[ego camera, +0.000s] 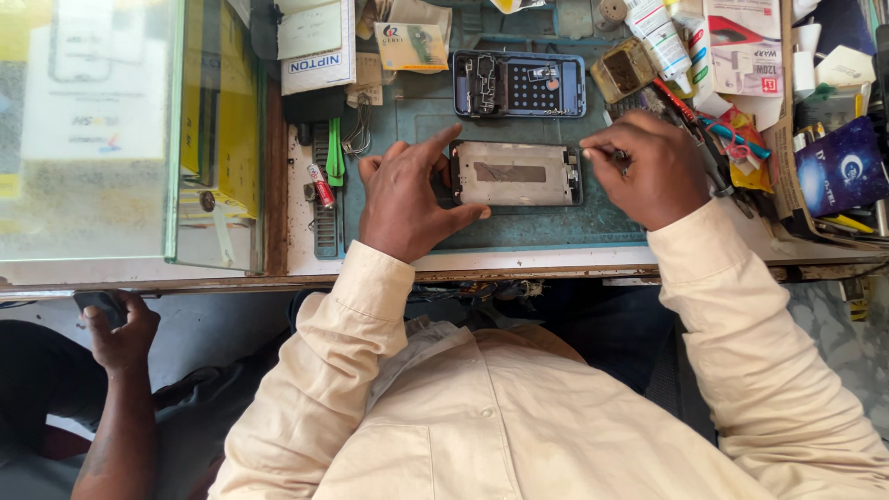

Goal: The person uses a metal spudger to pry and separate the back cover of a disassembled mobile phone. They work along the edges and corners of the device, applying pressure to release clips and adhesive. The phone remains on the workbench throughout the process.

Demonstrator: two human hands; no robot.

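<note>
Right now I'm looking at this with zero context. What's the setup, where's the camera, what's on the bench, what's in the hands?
There is no machine here: a person in a cream shirt works with bare hands. The single picture comes from a camera on their head, looking down.

The left hand steadies an opened phone frame lying flat on a green work mat. The right hand pinches a slim tool at the frame's right edge; its tip is too small to make out.

Behind the frame lies a second opened phone body. A clutter of tubes, boxes and hand tools fills the right side, and a glass display case stands at the left.

At lower left, another person's hand holds a dark phone.
</note>
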